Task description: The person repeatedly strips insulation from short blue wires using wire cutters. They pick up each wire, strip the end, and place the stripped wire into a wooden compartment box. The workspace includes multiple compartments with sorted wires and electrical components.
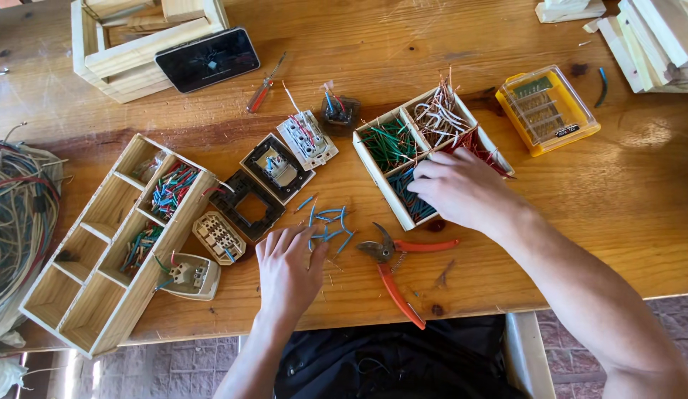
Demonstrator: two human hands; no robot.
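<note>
My left hand (286, 267) rests flat on the wooden table, fingertips touching a loose scatter of short blue wire pieces (330, 222). My right hand (462, 188) reaches into a small four-part wooden box (373, 174), fingers bent over the compartment of blue wire pieces (409, 193). The other compartments hold green pieces (388, 142), white pieces (438, 114) and red pieces (478, 144). Whether the right fingers pinch any wire is hidden. Red-handled pliers (399, 270) lie between my hands.
A long divided wooden tray (107, 247) with wire bits sits at left, beside a tangle of cables (18, 214). Switch parts (273, 168) lie in the middle. A phone (207, 59) leans on a wooden crate, near a small red screwdriver (261, 92). A yellow bit case (547, 109) is at right.
</note>
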